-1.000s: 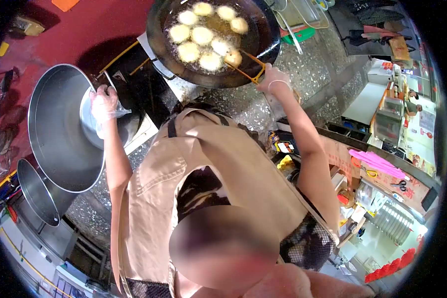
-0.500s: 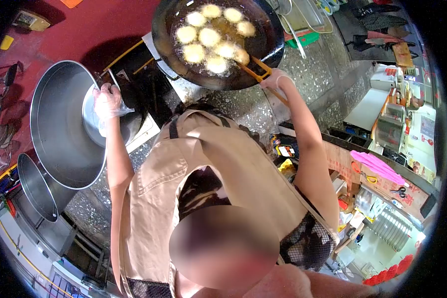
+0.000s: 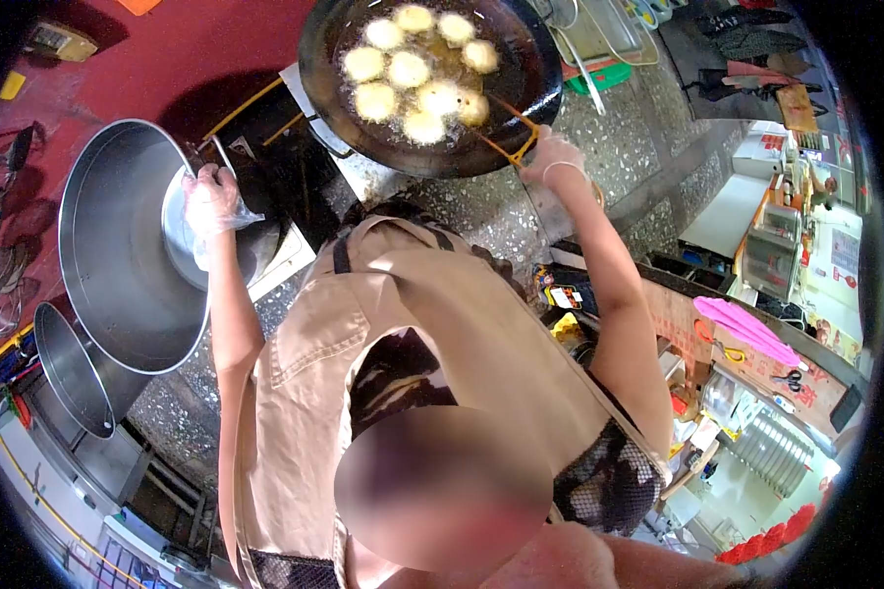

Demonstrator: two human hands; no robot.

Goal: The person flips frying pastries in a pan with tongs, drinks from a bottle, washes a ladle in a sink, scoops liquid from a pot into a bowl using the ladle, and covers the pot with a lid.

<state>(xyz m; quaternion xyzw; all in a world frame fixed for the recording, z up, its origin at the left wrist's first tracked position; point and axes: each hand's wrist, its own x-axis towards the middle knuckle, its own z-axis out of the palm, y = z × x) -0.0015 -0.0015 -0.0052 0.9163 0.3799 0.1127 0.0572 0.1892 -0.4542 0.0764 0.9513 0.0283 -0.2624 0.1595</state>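
My right hand (image 3: 552,162), in a clear plastic glove, holds a pair of long wooden chopsticks (image 3: 506,154). Their tips are spread over the near right side of a dark wok (image 3: 535,59). In its hot oil float several pale round dough pieces (image 3: 407,70), and a browner piece (image 3: 473,109) lies by the chopstick tips. To the left, my gloved left hand (image 3: 211,199) has its fingers curled over the rim of a large metal pot (image 3: 133,265). A paler round metal surface (image 3: 177,228) shows beside that hand; its shape is partly hidden.
A second metal pot (image 3: 74,378) stands at the lower left. Ladles and strainers (image 3: 5,265) hang along the red surface at far left. Right of the wok is a metal tray (image 3: 609,34). Scissors (image 3: 788,380) and a pink cloth (image 3: 751,332) lie on a right-hand surface.
My right hand has shifted slightly right, and the chopstick tips have spread apart, away from the browner piece. The left hand stays at the pot rim.
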